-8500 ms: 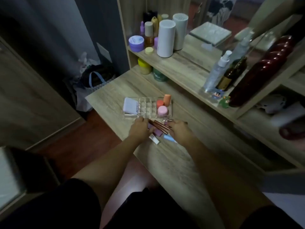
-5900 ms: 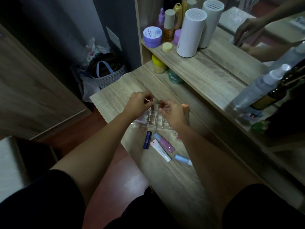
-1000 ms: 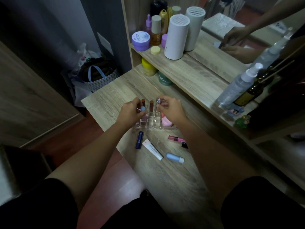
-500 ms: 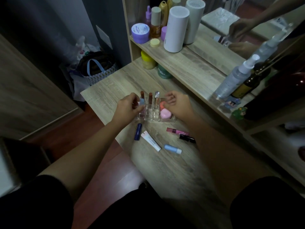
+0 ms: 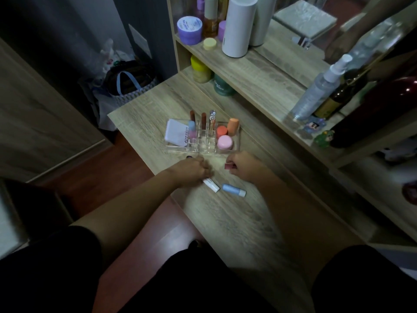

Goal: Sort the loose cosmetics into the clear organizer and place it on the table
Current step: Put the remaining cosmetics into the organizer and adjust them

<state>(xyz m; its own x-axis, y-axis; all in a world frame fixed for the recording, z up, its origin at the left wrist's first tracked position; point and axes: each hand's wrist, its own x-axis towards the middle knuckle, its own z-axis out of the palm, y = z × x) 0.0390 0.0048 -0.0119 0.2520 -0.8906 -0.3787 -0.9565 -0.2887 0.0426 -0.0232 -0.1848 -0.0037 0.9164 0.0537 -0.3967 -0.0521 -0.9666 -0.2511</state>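
Observation:
The clear organizer (image 5: 204,151) stands on the wooden table (image 5: 237,222). It holds a white packet, several upright lipsticks, a light blue and pink tube, two pink jars and an orange sponge. My left hand (image 5: 191,169) lies curled just in front of it, over a dark blue tube (image 5: 188,157) and the top of a white tube (image 5: 212,185); whether it grips either is hidden. My right hand (image 5: 243,166) is closed around a pink lip gloss (image 5: 229,166), whose end sticks out to the left. A light blue tube (image 5: 233,190) lies loose between my wrists.
A raised shelf (image 5: 259,71) behind the organizer carries a white cylinder (image 5: 238,26), a purple jar (image 5: 189,30), bottles and a spray bottle (image 5: 320,86). Yellow (image 5: 199,68) and green (image 5: 222,85) jars sit under it. A bag (image 5: 126,84) stands on the floor at left.
Both hands have left the organizer and dropped to the loose items in front of it. The right hand has closed on the pink lip gloss; the left now covers the dark blue tube.

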